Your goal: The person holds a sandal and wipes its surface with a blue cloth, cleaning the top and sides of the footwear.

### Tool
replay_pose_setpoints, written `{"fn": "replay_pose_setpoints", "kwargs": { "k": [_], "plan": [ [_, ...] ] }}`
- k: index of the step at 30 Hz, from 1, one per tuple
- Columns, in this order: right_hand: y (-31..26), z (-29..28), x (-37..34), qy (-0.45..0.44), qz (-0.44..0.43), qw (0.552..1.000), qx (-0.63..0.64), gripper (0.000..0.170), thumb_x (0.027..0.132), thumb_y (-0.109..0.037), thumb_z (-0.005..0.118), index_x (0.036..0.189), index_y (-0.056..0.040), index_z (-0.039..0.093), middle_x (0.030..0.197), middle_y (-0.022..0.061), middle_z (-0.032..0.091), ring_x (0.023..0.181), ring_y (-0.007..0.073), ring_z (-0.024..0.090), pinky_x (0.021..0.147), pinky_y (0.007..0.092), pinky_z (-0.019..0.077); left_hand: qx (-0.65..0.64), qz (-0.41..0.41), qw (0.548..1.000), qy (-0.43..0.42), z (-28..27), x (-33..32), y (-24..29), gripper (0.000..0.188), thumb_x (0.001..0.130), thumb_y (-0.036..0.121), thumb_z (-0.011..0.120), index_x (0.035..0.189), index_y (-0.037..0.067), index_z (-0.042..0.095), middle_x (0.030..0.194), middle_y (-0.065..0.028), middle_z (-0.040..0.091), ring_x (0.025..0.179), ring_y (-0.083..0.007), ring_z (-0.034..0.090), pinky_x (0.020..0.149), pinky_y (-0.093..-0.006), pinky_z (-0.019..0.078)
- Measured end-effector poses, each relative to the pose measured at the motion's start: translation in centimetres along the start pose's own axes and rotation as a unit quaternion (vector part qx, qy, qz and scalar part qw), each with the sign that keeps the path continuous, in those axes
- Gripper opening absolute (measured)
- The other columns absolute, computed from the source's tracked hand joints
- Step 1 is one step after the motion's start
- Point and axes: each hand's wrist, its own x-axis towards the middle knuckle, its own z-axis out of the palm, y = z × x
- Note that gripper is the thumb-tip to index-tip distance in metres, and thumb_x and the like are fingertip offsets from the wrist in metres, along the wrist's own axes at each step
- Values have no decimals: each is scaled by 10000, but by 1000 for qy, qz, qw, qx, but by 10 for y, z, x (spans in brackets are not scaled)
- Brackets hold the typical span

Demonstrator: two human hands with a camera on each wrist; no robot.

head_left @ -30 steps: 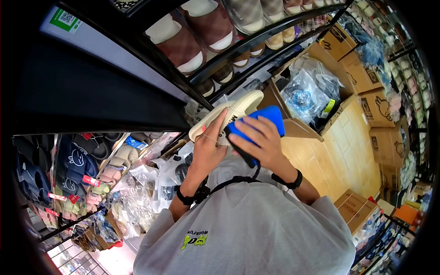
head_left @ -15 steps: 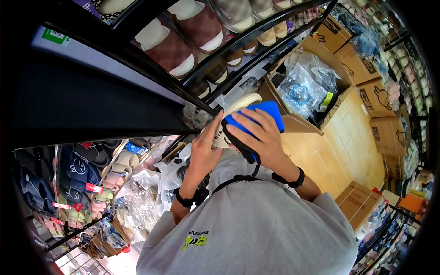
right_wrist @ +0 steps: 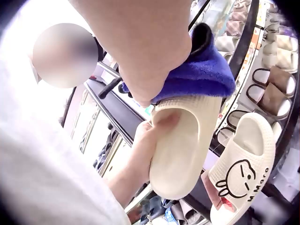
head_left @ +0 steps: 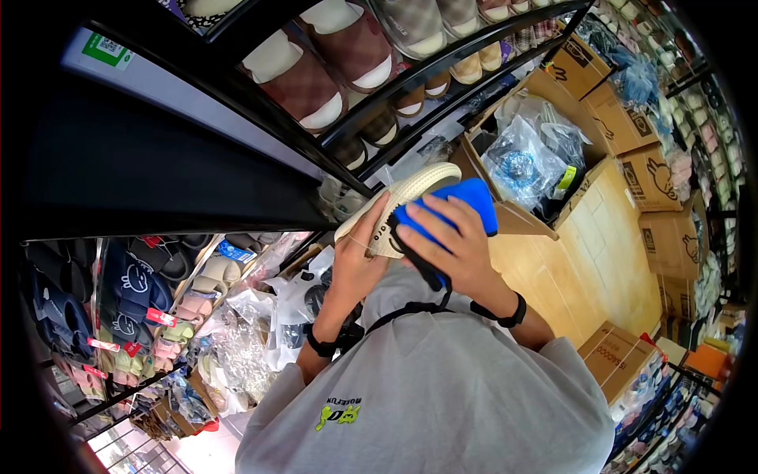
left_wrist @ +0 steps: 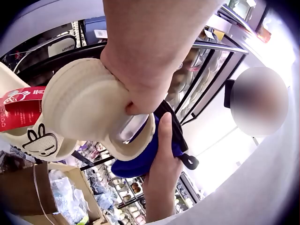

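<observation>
In the head view my left hand (head_left: 359, 265) grips a cream slipper (head_left: 422, 183), one of a pair with black lettering. The right wrist view shows its hollow footbed (right_wrist: 176, 161), the left thumb reaching in at one end. Beside it hangs the second slipper (right_wrist: 239, 176), with a drawn rabbit face on its strap. A red tag (left_wrist: 21, 110) shows on a slipper in the left wrist view. My right hand (head_left: 454, 249) holds a blue plush cleaning pad (head_left: 476, 197) with a black back and loop, thumb on one side. The pad (right_wrist: 201, 77) lies against the slipper's end.
Ahead, a black shelf rack (head_left: 442, 59) bears rows of slippers. An open carton (head_left: 505, 217) of plastic-wrapped goods stands on the wooden floor to the right, with closed cartons (head_left: 651, 178) stacked beyond. Slippers and plastic bags (head_left: 241, 332) lie at left.
The slippers tip away and back in my left hand, showing more of the near one now. My right hand shifts slightly with the pad along the slipper.
</observation>
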Motion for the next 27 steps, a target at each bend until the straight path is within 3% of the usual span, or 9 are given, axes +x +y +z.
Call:
{"fn": "replay_pose_setpoints", "kwargs": {
  "k": [3, 7, 9, 11, 17, 19, 21, 23, 27],
  "plan": [
    [-11, -2, -5, -44, -72, 996, -20, 491, 938, -312, 829, 1400, -167, 748, 1502, 64, 693, 1373, 321, 654, 1147, 500, 498, -17, -19, 999, -21, 0, 1, 0, 856, 807, -139, 679, 1623, 95, 572, 1440, -258, 712, 1308, -397, 724, 1089, -419, 565],
    [1, -3, -2, -38, -66, 997, 6, 484, 927, -307, 841, 1383, -167, 758, 1497, 58, 697, 1374, 321, 656, 1141, 511, 503, 16, 31, 999, -4, 2, 2, 1, 822, 811, -118, 723, 1601, 61, 585, 1427, -256, 724, 1282, -380, 750, 1046, -408, 591],
    [5, -7, 6, 26, 38, 997, 58, 509, 902, -305, 858, 1382, -169, 758, 1494, 50, 698, 1371, 320, 658, 1127, 525, 511, 1, 20, 1000, 12, 5, 3, 1, 820, 815, -113, 727, 1603, 65, 585, 1406, -250, 738, 1256, -372, 764, 1031, -398, 598],
    [0, -4, 3, 39, 60, 996, 60, 529, 878, -282, 873, 1382, -171, 759, 1492, 60, 699, 1371, 318, 659, 1119, 548, 516, -2, 17, 1000, 5, 4, 4, 1, 816, 822, -110, 728, 1605, 66, 584, 1401, -249, 743, 1240, -371, 771, 1023, -393, 600],
    [-3, -2, -11, -65, -112, 990, -49, 426, 989, -283, 743, 1400, -173, 744, 1511, 55, 689, 1384, 294, 655, 1189, 473, 469, 2, 51, 999, -9, 1, 8, -1, 827, 823, -110, 736, 1614, 78, 582, 1436, -253, 722, 1281, -388, 747, 1061, -413, 585],
    [4, -1, -8, -49, -85, 995, -18, 432, 975, -279, 766, 1394, -181, 747, 1518, 54, 685, 1382, 300, 656, 1177, 489, 481, 24, 28, 999, -24, -2, 9, 1, 832, 798, -183, 659, 1601, 17, 580, 1462, -228, 724, 1285, -313, 755, 1091, -391, 564],
    [8, -4, -3, 10, 11, 999, 31, 441, 963, -280, 787, 1394, -192, 750, 1519, 53, 684, 1379, 303, 657, 1162, 495, 493, 19, 29, 999, -18, -2, 9, 0, 833, 796, -180, 668, 1600, 18, 582, 1455, -229, 728, 1286, -310, 753, 1094, -389, 562],
    [2, -1, -7, 26, 36, 998, 47, 458, 948, -291, 812, 1394, -203, 753, 1509, 57, 691, 1373, 309, 660, 1150, 504, 503, 8, 30, 1000, -6, -1, 9, -1, 836, 793, -173, 685, 1600, 20, 584, 1442, -231, 736, 1288, -305, 751, 1101, -384, 558],
    [-18, 0, -10, -17, -73, 997, -34, 457, 961, -319, 808, 1387, -166, 751, 1492, 60, 706, 1372, 270, 664, 1145, 445, 507, 3, 46, 999, -11, -3, 8, 3, 855, 794, -159, 697, 1619, 20, 562, 1477, -238, 715, 1310, -304, 737, 1112, -384, 550]
  ]
}}
